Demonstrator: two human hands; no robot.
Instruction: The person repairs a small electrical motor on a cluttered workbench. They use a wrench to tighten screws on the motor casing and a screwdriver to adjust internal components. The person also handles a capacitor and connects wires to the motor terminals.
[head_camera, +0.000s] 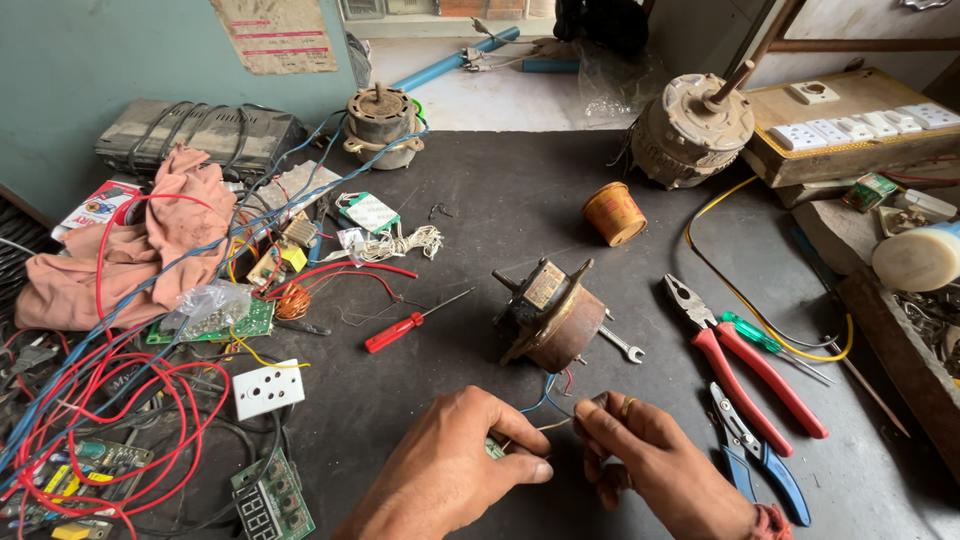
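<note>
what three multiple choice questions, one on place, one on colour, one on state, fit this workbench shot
1. Where does the red screwdriver lie?
A. left of the small motor
B. on the pink cloth
C. under the pliers

2. What colour are the handles of the large pliers?
A. green
B. red
C. black

3. What are the hands doing?
A. resting flat on the table
B. gripping the spanner
C. pinching thin wires

Answers: 1 A, it lies on the dark table left of the motor. 2 B, both handles are red. 3 C, left hand and right hand pinch the wires from the motor.
</note>
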